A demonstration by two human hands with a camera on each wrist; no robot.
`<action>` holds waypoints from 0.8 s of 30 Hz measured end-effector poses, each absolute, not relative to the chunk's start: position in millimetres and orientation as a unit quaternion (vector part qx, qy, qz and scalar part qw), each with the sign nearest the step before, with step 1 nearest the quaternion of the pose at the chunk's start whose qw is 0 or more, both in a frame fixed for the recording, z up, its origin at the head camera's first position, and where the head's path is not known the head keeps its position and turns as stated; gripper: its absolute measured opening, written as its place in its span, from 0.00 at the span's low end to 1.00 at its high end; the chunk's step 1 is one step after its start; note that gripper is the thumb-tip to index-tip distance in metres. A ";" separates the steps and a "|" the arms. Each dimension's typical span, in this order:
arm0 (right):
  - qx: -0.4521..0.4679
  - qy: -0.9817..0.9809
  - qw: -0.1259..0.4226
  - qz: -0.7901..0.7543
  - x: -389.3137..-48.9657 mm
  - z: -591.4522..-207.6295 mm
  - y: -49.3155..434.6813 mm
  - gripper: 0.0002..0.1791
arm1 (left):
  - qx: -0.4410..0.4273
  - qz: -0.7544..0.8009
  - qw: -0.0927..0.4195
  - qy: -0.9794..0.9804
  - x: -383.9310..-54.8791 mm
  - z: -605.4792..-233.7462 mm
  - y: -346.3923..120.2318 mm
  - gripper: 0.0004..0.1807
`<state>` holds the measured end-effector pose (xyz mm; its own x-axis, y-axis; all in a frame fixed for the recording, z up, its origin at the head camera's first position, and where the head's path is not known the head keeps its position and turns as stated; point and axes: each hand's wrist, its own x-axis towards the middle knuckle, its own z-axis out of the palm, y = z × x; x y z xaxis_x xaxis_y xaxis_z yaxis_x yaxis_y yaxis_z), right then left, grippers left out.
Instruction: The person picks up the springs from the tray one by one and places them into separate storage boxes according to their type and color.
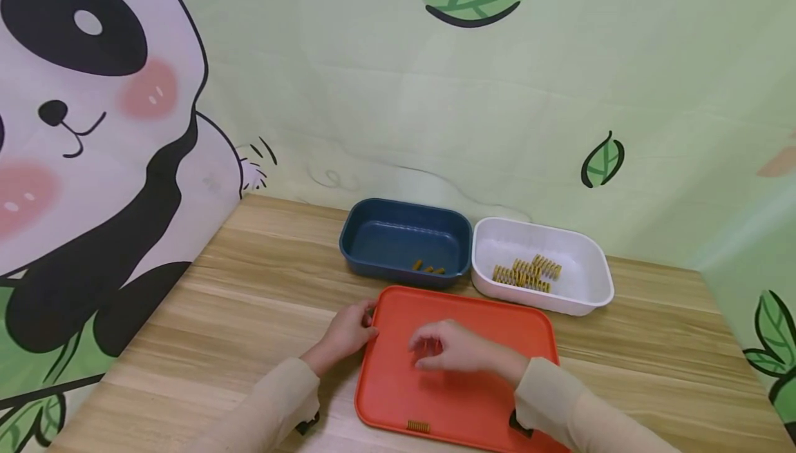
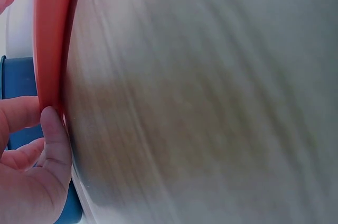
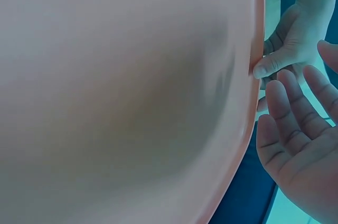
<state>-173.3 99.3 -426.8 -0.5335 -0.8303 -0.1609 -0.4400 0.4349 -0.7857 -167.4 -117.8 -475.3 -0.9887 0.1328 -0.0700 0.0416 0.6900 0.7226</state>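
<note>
A red tray (image 1: 463, 398) lies on the table, its left rim between my left hand's (image 1: 345, 334) thumb and fingers. The left wrist view shows the thumb (image 2: 54, 131) and a finger pinching that rim. Over the middle of the tray hovers my right hand (image 1: 457, 348), fingers loosely bent and holding nothing; its fingers (image 3: 288, 113) are spread a little in the right wrist view. One brass-coloured, coiled spring-like piece (image 1: 419, 427) lies along the tray's front edge, left of centre.
Behind the tray stand a dark blue bin (image 1: 405, 270) with several short brown pieces (image 1: 429, 269) and a white bin (image 1: 584, 280) with several spring-like coils (image 1: 527, 275). The bins stand side by side near a panda-print backdrop (image 1: 348, 94). Wooden tabletop (image 1: 249, 259) surrounds them.
</note>
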 end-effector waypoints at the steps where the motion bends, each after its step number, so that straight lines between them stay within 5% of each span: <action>1: -0.395 0.801 0.278 -0.353 -172.7 -427.1 99.4 0.12 | 0.047 0.391 0.058 0.918 -167.4 -475.0 -117.7 0.25; 24: -0.391 0.776 0.326 -0.372 -156.5 -435.3 103.6 0.12 | 0.050 0.392 0.061 0.916 -168.3 -478.2 -118.2 0.24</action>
<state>-156.5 103.6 -435.3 -0.4813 -0.8498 -0.2149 -0.3651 0.4173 -0.8322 -168.3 -118.2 -478.2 -0.9877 0.1386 -0.0722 0.0434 0.6873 0.7251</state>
